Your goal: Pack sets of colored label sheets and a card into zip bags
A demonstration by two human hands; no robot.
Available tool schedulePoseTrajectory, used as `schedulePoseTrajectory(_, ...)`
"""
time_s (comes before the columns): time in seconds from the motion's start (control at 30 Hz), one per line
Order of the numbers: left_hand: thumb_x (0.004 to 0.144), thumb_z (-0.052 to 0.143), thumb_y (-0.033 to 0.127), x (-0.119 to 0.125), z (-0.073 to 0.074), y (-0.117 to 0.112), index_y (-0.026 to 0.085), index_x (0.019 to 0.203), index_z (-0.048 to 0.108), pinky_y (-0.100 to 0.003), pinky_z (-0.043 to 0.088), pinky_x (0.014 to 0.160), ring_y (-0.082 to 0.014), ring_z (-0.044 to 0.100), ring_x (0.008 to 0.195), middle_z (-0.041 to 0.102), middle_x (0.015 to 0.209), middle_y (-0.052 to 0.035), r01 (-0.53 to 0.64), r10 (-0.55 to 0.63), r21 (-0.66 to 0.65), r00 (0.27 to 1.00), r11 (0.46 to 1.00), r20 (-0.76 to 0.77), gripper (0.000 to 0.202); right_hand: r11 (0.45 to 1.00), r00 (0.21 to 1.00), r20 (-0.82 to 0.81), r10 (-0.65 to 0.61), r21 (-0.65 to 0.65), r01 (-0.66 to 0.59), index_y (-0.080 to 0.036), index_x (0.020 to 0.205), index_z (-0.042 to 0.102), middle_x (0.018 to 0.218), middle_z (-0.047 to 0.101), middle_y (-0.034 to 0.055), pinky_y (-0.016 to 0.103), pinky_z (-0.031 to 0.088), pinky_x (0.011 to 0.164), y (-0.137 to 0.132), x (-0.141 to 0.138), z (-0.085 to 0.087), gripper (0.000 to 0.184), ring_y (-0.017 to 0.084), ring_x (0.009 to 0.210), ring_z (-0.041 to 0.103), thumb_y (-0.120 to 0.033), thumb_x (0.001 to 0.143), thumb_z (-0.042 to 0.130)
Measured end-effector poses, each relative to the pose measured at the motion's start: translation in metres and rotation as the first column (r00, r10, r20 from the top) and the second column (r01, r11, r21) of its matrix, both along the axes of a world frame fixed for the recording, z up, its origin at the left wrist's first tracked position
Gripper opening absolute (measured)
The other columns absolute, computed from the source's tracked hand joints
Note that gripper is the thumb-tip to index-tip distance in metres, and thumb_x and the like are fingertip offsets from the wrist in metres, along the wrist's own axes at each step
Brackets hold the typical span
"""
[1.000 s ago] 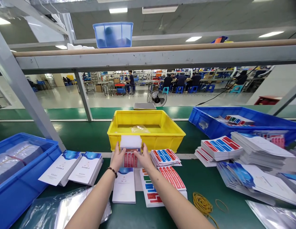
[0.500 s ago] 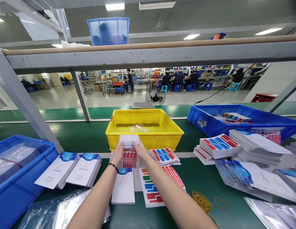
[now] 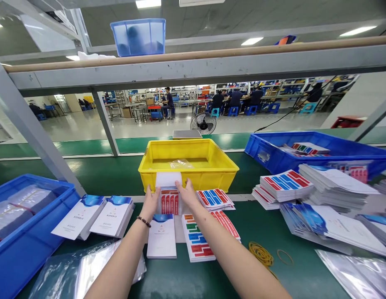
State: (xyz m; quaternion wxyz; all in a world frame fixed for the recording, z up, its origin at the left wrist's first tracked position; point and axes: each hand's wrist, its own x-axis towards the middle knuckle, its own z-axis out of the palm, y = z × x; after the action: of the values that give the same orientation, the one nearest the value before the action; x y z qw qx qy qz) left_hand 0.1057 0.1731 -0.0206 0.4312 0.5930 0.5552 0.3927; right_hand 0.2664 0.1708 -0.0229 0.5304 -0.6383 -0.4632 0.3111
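A packet with a white upper part and red-printed labels [image 3: 169, 203] stands against the front of the yellow bin [image 3: 208, 182]. My left hand [image 3: 151, 203] is at its left edge, fingers stretched and apart from the thumb. On the other side my right hand [image 3: 187, 196] has its fingers spread, with the thumb at the packet's edge. Neither hand is closed round it. Just below lies a white booklet with a blue top [image 3: 162, 241]. Beside my right forearm are printed sheets with coloured blocks [image 3: 196, 243] and a small stack of red-and-blue sheets [image 3: 214, 199].
On the left are a blue bin [image 3: 31, 232] with wrapped bundles, two booklet stacks [image 3: 113, 216] and plastic bags [image 3: 65, 270]. Rubber bands [image 3: 260, 253], booklet piles [image 3: 336, 182] and a blue bin [image 3: 305, 143] are at right. A shelf beam [image 3: 193, 68] crosses above.
My hands have loosened from the packet and spread apart, fingers opening. Its white upper part now stands against the yellow bin's front. The view has shifted slightly.
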Motion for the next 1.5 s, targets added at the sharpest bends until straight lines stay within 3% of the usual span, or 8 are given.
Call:
schedulePoseTrajectory(0.13,0.077,0.051,0.038,-0.023,-0.009,-0.029,0.005,0.137,0.013,-0.036,0.020,0.106,-0.0277,0.025,0.131,0.029,0.140,-0.0210,0.094,-0.104,-0.044,0.913,0.995,-0.394,0.079,0.999,0.981,0.192,-0.024,-0.021,0.029,-0.007,0.137,0.010,0.143,0.018,0.0186,0.042,0.017,0.107,-0.040,0.003,-0.007,0.076,0.026,0.133,0.015,-0.041,0.079,0.046)
schedulePoseTrajectory(0.27,0.072,0.052,0.027,-0.024,-0.023,-0.062,0.002,0.135,0.022,-0.039,0.017,0.106,-0.0300,0.024,0.130,0.032,0.138,-0.0215,0.180,-0.201,-0.100,0.731,0.979,-0.652,0.074,0.993,0.918,0.386,0.089,-0.102,-0.053,-0.001,0.136,0.017,0.141,0.023,0.0203,0.041,0.020,0.106,-0.079,0.000,-0.023,0.067,0.026,0.132,0.016,-0.022,0.078,0.044)
schedulePoseTrajectory(0.57,0.081,0.034,0.030,-0.016,-0.035,-0.100,0.000,0.135,0.023,-0.040,0.019,0.106,-0.0284,0.025,0.130,0.033,0.138,-0.0197,0.247,-0.149,-0.021,0.513,0.969,-0.845,0.062,0.949,0.714,0.638,0.288,-0.292,-0.122,0.000,0.126,0.039,0.119,0.051,0.0240,0.041,0.027,0.098,-0.087,0.004,-0.034,0.054,0.032,0.116,0.043,-0.017,0.076,0.049)
schedulePoseTrajectory(0.73,0.081,0.036,0.030,-0.011,-0.032,-0.112,0.003,0.135,0.026,-0.045,0.015,0.106,-0.0294,0.028,0.128,0.038,0.135,-0.0190,0.248,-0.114,0.012,0.487,0.969,-0.866,0.061,0.941,0.649,0.687,0.328,-0.297,-0.161,0.002,0.127,0.038,0.118,0.052,0.0250,0.040,0.030,0.096,-0.095,0.003,-0.034,0.057,0.033,0.112,0.047,-0.018,0.075,0.051)
schedulePoseTrajectory(0.9,0.082,0.038,0.030,-0.027,-0.010,-0.131,0.015,0.132,0.033,-0.041,0.018,0.105,-0.0256,0.022,0.131,0.036,0.138,-0.0115,0.219,-0.048,0.078,0.518,0.973,-0.854,0.053,0.935,0.632,0.690,0.353,-0.277,-0.220,-0.001,0.129,0.035,0.126,0.046,0.0220,0.039,0.032,0.099,-0.112,0.007,-0.030,0.057,0.029,0.119,0.041,-0.025,0.080,0.047)
schedulePoseTrajectory(1.03,0.085,0.030,0.030,-0.073,0.006,-0.148,0.016,0.094,0.057,-0.033,0.043,0.076,-0.0231,0.058,0.091,0.064,0.095,-0.0112,0.078,-0.035,0.009,0.543,0.997,-0.839,0.032,0.952,0.673,0.685,0.281,-0.109,-0.287,-0.005,0.131,0.031,0.134,0.039,0.0183,0.041,0.031,0.102,-0.136,0.014,-0.029,0.055,0.026,0.125,0.034,-0.033,0.084,0.039)
schedulePoseTrajectory(1.2,0.075,0.045,0.031,-0.114,0.002,-0.157,0.017,0.072,0.056,-0.029,0.038,0.056,-0.0241,0.060,0.068,0.066,0.072,-0.0084,0.027,-0.142,-0.151,0.523,0.988,-0.840,0.018,0.904,0.756,0.590,0.284,0.098,-0.417,-0.016,0.114,0.050,0.119,0.054,0.0138,0.043,0.039,0.095,-0.175,0.014,-0.029,0.036,0.026,0.114,0.047,-0.033,0.084,0.042)
schedulePoseTrajectory(1.5,0.076,0.044,0.029,-0.108,-0.002,-0.160,0.017,0.074,0.055,-0.028,0.034,0.056,-0.0232,0.059,0.068,0.065,0.074,-0.0088,0.042,-0.192,-0.200,0.526,0.979,-0.829,0.016,0.826,0.796,0.327,0.510,0.073,-0.559,-0.020,0.087,0.059,0.086,0.063,0.0064,0.030,0.048,0.073,-0.205,-0.001,-0.018,0.019,0.019,0.081,0.059,-0.028,0.086,0.041)
